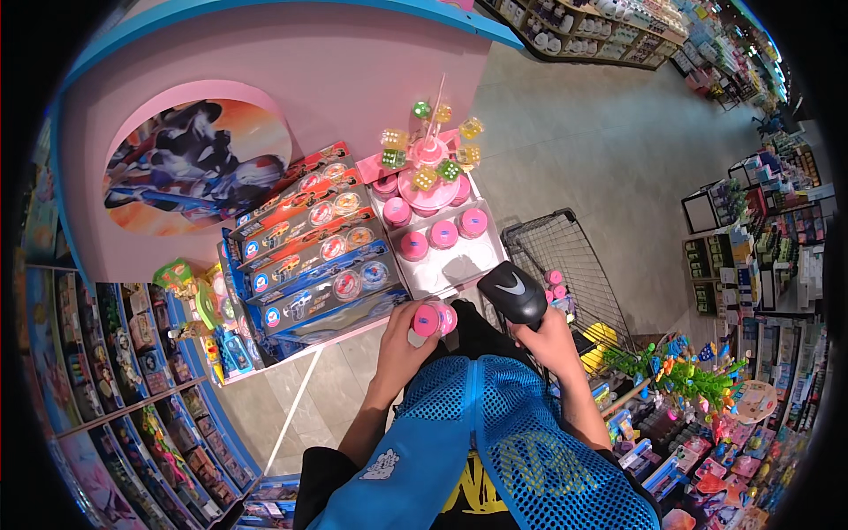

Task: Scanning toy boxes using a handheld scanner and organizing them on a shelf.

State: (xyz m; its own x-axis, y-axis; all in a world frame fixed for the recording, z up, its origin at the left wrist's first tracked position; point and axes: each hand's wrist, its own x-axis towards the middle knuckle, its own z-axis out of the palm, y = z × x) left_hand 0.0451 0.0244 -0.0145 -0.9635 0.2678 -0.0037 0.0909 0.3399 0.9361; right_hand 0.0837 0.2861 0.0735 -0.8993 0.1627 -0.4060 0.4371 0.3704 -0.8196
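Note:
My left hand (405,344) holds a small round container with a pink lid (427,320); a second pink-topped one (447,318) is right beside it. My right hand (548,336) grips a black handheld barcode scanner (513,291), its head pointing up and left. Ahead of both hands lies a white display tray (424,270) with several pink-lidded containers (443,234) standing in its round recesses. At the tray's back rises a pink stand (428,152) ringed by green and yellow dice-shaped pieces (424,177).
Boxed toys (318,285) stand in rows left of the tray. A wire shopping cart (563,245) at the right holds more pink-lidded containers (554,277) and a yellow item (598,338). Stocked shelves (132,351) line the left; hanging toys (695,377) are at the right.

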